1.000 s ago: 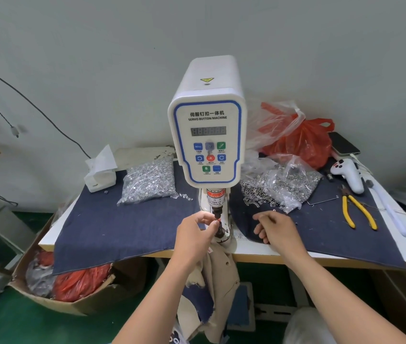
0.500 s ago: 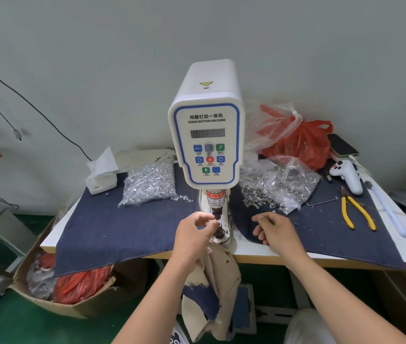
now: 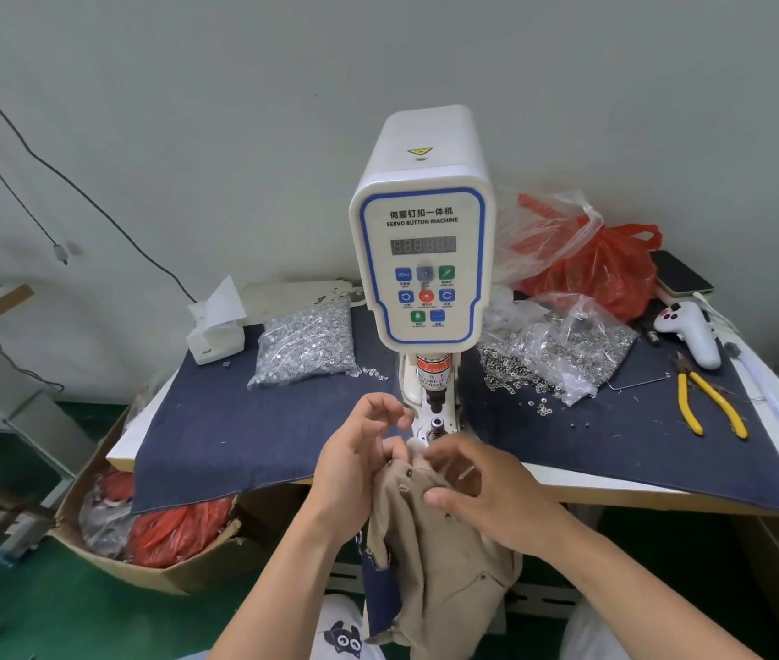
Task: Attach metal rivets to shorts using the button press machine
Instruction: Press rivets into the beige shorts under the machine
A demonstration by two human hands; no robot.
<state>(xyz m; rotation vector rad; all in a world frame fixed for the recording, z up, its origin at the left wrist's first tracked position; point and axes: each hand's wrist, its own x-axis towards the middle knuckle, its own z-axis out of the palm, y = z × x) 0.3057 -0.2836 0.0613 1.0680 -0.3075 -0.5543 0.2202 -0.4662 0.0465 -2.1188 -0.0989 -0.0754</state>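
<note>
Both hands have come together over the tan shorts [image 3: 430,554] just in front of the press; the left hand [image 3: 354,464] has its lower fingers tucked into the top edge of the cloth while its thumb and forefinger hover loosely curled with a gap between them, and the right hand [image 3: 478,483] pinches the same edge from the other side, I'd say to stretch a spot flat for the die; the servo button machine [image 3: 421,259] stands at the table's near edge so the garment can hang off below; bags of rivets [image 3: 304,343] and rings [image 3: 563,347] flank it within easy reach; the lower die [image 3: 436,425] shows just beyond the knuckles; whether a rivet sits on it, or between the left fingers, I cannot tell, as the fingertips are blurred
</note>
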